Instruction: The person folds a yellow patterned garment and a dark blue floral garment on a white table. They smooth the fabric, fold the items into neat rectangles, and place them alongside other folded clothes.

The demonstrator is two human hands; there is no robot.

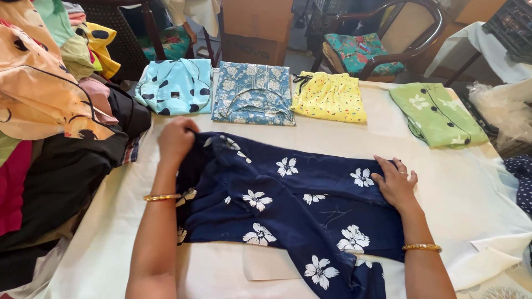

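A navy blue garment with white flowers (288, 205) lies spread across the white table cover (476, 188). My left hand (176, 139) is closed on the garment's far left edge, pinching the cloth. My right hand (394, 181) rests flat on the garment's right end, fingers apart, pressing it down. Each wrist wears a gold bangle.
Folded garments line the far edge: light blue with dark spots (176, 86), blue floral (254, 93), yellow (330, 97), green (438, 115). A heap of mixed clothes (50, 111) fills the left side. A wooden chair (382, 44) and a cardboard box (256, 30) stand behind.
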